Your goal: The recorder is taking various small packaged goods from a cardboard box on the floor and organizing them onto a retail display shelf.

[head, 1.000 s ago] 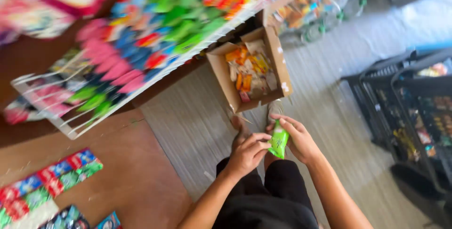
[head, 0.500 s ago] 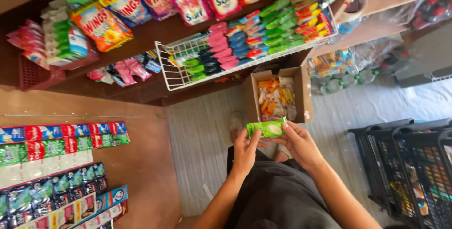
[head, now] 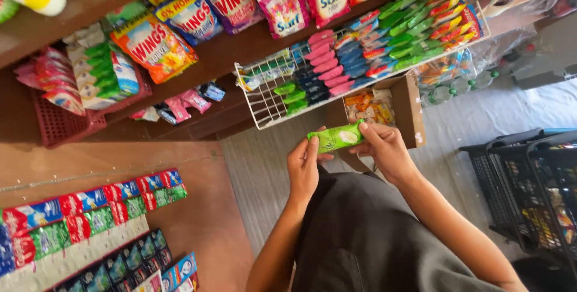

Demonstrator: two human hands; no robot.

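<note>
2 hands (head: 345, 157) | grip green packet (head: 335, 137) by ends | level, chest ht

The small green soap packet (head: 335, 137) sits between the left hand (head: 303, 169) and the right hand (head: 386, 151), in front of the open brown cardboard box (head: 409, 112) on the floor, under the white wire rack (head: 264, 109) of packets on the shelf.

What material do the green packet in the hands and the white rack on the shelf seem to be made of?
Green packet: probably thin plastic film, glossy, with crimped ends; both the left hand and right hand hold it. White rack: likely coated metal wire, judging by its thin open grid.
</note>
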